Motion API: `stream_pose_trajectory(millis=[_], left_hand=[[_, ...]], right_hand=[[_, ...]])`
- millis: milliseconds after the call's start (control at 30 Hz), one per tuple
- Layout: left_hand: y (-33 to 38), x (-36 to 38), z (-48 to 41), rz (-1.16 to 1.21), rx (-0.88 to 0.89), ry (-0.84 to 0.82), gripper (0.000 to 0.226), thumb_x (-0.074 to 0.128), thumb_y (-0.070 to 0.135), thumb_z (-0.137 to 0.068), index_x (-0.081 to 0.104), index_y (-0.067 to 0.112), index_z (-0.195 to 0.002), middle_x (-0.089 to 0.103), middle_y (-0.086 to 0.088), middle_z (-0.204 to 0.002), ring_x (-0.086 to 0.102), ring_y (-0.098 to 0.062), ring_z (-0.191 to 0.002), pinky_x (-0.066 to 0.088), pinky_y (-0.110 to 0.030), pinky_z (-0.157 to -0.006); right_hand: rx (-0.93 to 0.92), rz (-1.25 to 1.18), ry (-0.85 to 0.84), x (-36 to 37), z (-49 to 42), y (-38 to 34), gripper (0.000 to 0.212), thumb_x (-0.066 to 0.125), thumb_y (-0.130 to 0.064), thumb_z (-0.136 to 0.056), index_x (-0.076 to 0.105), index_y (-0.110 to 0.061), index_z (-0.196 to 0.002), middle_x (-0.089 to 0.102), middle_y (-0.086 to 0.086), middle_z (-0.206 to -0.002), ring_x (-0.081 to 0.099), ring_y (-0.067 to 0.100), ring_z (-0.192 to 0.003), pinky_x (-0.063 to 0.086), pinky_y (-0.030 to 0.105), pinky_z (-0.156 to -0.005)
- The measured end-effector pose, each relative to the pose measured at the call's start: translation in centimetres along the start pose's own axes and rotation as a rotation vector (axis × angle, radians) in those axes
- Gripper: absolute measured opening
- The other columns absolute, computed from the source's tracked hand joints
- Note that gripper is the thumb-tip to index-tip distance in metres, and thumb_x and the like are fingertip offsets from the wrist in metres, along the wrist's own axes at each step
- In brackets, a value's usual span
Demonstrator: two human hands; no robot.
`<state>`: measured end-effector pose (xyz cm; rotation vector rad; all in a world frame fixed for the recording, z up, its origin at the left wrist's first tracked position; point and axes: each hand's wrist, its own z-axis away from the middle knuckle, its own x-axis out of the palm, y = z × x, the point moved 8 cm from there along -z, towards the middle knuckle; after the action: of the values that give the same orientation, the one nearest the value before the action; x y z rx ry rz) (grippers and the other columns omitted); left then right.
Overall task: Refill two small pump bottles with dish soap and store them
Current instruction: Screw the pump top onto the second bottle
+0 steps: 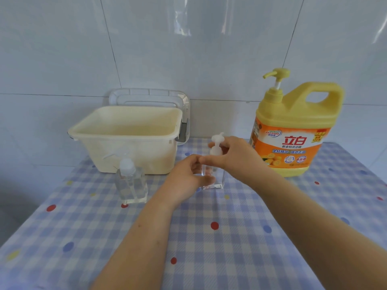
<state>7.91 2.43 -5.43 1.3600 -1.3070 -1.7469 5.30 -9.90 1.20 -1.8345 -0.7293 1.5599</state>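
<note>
Now pump bottle [220, 181] upright; left hand [186, 178], right hand [234, 155] gripping.

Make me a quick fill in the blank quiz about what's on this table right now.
1. The big dish soap jug is mostly ____.
2. The left hand and right hand both hold the clear pump bottle nearer the dish soap ____.
3. The other pump bottle stands untouched, in front of the cream tub, on the person's ____ side.
Missing words: yellow; jug; left.
</note>
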Motion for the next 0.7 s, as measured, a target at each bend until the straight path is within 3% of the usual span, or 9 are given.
stream_pose_trajectory(millis=[100,200,267,367,467,600,700], left_hand=[[0.2,0.0,0.0,0.025,0.009,-0.001,0.033,0.076,0.019,-0.077,0.062,0.027,-0.106,0.068,0.013,-0.106,0.059,-0.002,-0.108,0.045,-0.027,-0.092],[0.3,0.0,0.1,0.049,0.022,-0.001,0.033,0.076,0.016,-0.077,0.062,0.025,-0.106,0.07,0.012,-0.101,0.062,-0.001,-0.103,0.047,-0.024,-0.088],[0.3,0.0,0.1,0.047,0.025,-0.001,0.032,0.076,0.016,-0.077,0.062,0.026,-0.105,0.07,0.012,-0.102,0.062,-0.001,-0.103,0.048,-0.025,-0.089],[0.4,0.0,0.2,0.047,0.021,0.0,0.032,0.076,0.016,-0.077,0.062,0.026,-0.104,0.07,0.012,-0.102,0.063,-0.002,-0.103,0.048,-0.028,-0.09],[0.4,0.0,0.2,0.032,0.012,0.001,0.032,0.076,0.017,-0.078,0.061,0.027,-0.105,0.07,0.013,-0.102,0.062,-0.001,-0.102,0.047,-0.025,-0.088],[0.5,0.0,0.2,0.015,0.002,0.005,0.04,0.076,0.018,-0.079,0.059,0.027,-0.114,0.067,0.014,-0.106,0.06,-0.001,-0.105,0.045,-0.021,-0.085],[0.3,0.0,0.2,0.0,-0.003,0.009,0.045,0.076,0.021,-0.078,0.059,0.028,-0.118,0.066,0.012,-0.111,0.058,-0.003,-0.109,0.045,-0.028,-0.094]], right_hand=[[0.02,-0.132,-0.113,-0.7,0.0,0.1,0.054,0.078,-0.022,-0.078,0.057,-0.025,-0.127,0.065,-0.007,-0.114,0.059,0.01,-0.108,0.046,0.025,-0.09],[0.029,-0.374,-0.193,-1.2,-0.3,0.4,0.061,0.072,0.0,-0.079,0.052,-0.019,-0.133,0.071,0.001,-0.11,0.064,0.015,-0.107,0.047,0.029,-0.097],[0.027,-0.417,-0.207,-1.2,-0.6,0.6,0.061,0.071,0.004,-0.078,0.051,-0.015,-0.133,0.074,0.002,-0.101,0.067,0.016,-0.102,0.045,0.035,-0.101],[0.011,-0.363,-0.167,-1.4,-0.8,0.6,0.058,0.08,-0.008,-0.074,0.058,-0.021,-0.127,0.072,0.001,-0.097,0.067,0.015,-0.099,0.048,0.034,-0.098],[0.028,-0.249,-0.103,-1.3,-0.4,0.2,0.044,0.081,-0.022,-0.075,0.064,-0.023,-0.116,0.063,-0.004,-0.088,0.062,0.006,-0.081,0.048,0.007,-0.062],[0.03,-0.235,-0.032,-0.4,-0.6,0.6,0.036,0.082,-0.033,-0.073,0.068,-0.008,-0.096,0.064,0.008,-0.081,0.056,0.017,-0.071,0.044,0.025,-0.062],[-0.023,-0.091,0.03,-0.4,-0.5,0.4,0.041,0.079,-0.04,-0.074,0.062,-0.007,-0.094,0.056,0.004,-0.075,0.047,0.015,-0.062,0.04,0.028,-0.057]])
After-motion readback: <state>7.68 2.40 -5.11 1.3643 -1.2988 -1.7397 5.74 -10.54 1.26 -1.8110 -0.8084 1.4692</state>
